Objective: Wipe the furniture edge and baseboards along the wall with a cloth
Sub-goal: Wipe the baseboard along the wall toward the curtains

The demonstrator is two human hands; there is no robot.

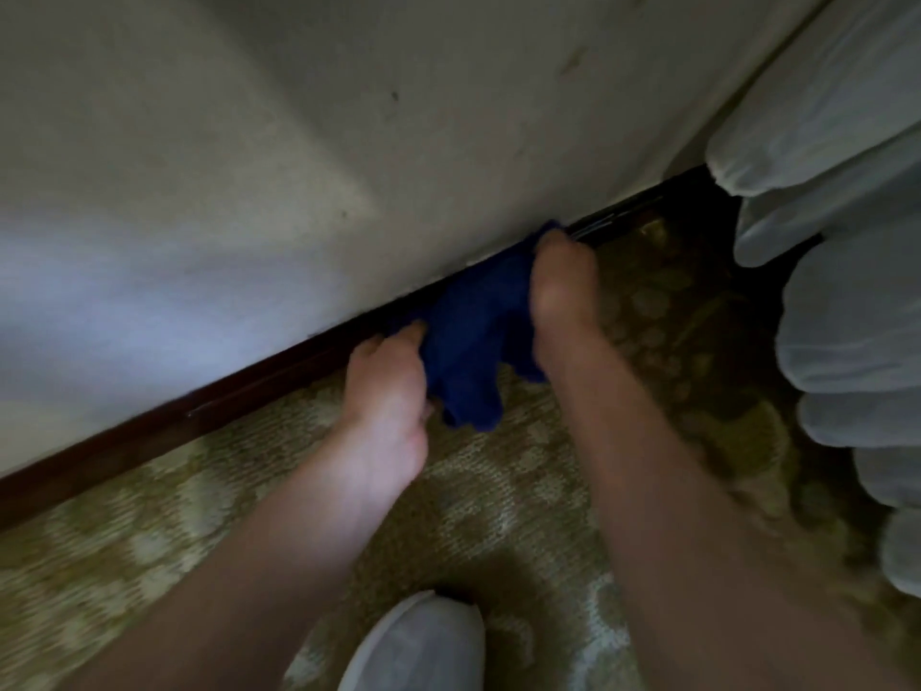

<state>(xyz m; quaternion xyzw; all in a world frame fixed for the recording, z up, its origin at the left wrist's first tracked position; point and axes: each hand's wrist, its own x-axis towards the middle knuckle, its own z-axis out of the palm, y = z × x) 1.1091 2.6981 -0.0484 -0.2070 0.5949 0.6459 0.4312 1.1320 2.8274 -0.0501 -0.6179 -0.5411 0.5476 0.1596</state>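
Observation:
A dark blue cloth (476, 336) lies bunched against the dark brown baseboard (174, 421) where the pale wall (299, 167) meets the carpet. My left hand (386, 391) grips the cloth's lower left part with curled fingers. My right hand (560, 286) holds the cloth's upper right end and presses it onto the baseboard. The cloth hides the stretch of baseboard between my hands. The frame is motion-blurred.
White folded fabric (847, 316), like a bed skirt or curtain, hangs along the right side and shadows the corner. A patterned green-beige carpet (199, 531) covers the floor. A white shoe tip (418, 645) shows at the bottom centre.

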